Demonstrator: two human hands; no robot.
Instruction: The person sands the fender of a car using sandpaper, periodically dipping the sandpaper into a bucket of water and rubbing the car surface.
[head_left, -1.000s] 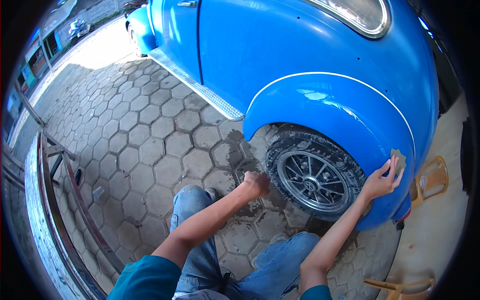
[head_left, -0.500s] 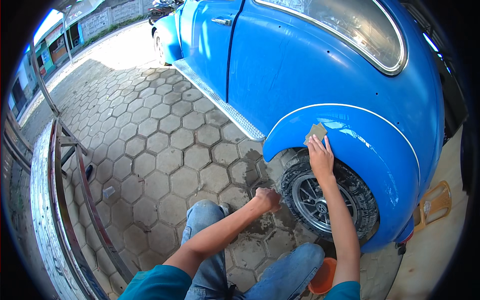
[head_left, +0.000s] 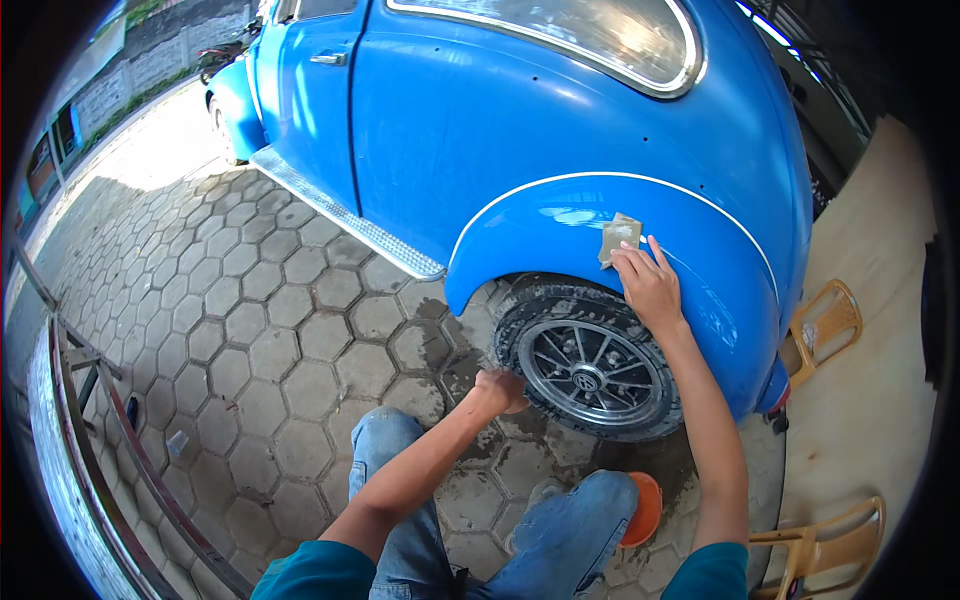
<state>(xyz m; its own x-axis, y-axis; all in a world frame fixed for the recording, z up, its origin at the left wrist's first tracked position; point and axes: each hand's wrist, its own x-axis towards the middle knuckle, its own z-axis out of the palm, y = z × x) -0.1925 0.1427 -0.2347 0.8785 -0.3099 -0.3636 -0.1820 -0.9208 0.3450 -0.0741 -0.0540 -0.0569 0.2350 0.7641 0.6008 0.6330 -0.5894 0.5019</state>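
My right hand (head_left: 650, 285) reaches up over the wheel, its fingers closed on a folded piece of grey-brown sandpaper (head_left: 618, 238). The sandpaper rests against the glossy blue rear fender (head_left: 560, 235), below its white curved edging. Low beside the tire (head_left: 505, 340) is my left hand (head_left: 500, 390), curled closed with the back of it toward me. Whatever its fingers may hold is hidden. The dark tire, smeared with greyish dirt, surrounds a spoked silver wheel (head_left: 588, 378).
An orange bucket (head_left: 643, 510) stands by my right knee. Yellow-brown plastic chairs (head_left: 830, 318) are at the right near a pale panel (head_left: 860, 240). A metal-framed bench (head_left: 60, 440) runs along the left. Hexagonal pavers (head_left: 290, 390) are wet near the wheel.
The view has swung to the right, so the car appears farther left. My right hand has slid the sandpaper rearward along the fender. My left hand stays low by the tire.
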